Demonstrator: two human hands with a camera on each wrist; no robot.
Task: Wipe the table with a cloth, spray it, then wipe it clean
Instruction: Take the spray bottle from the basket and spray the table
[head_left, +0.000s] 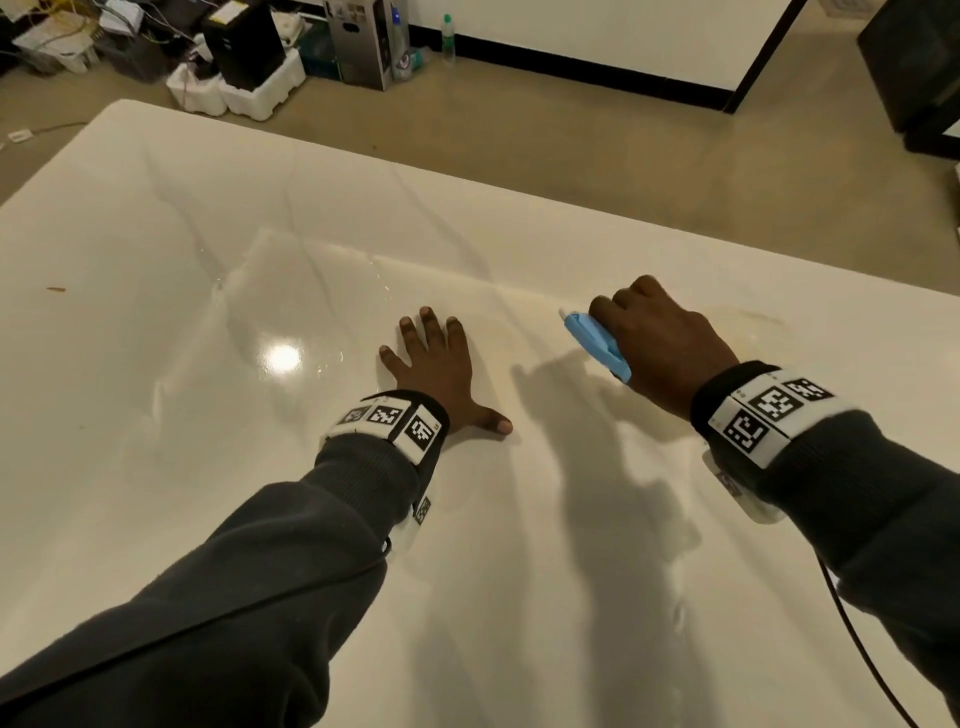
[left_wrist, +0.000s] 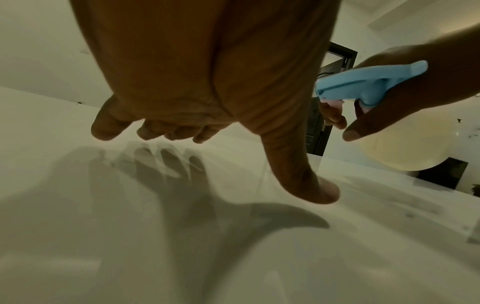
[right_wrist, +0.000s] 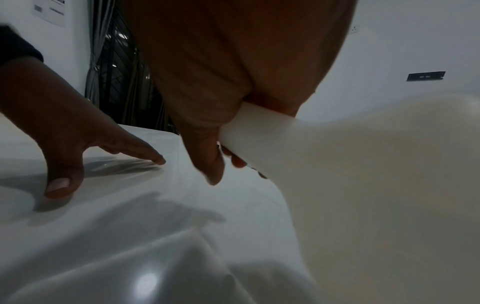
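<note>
i have my left hand (head_left: 439, 364) spread flat on the white worktop (head_left: 208, 467), fingers straight and thumb out to the side, palm down and holding nothing. my right hand (head_left: 660, 345) is curled round the neck of the spray bottle (head_left: 597, 345), its blue trigger head pointing away and to the left, toward the wet patch (head_left: 311, 291) ahead of the left hand. from the right wrist view the bottle's pale body (right_wrist: 363, 185) fills the lower right, held just above the worktop; i cannot tell whether it touches. the two hands sit near each other but apart. i cannot see the cloth in any view. boxes and foam packing (head_left: 244, 88) lie on the floor beyond the far edge.
</note>
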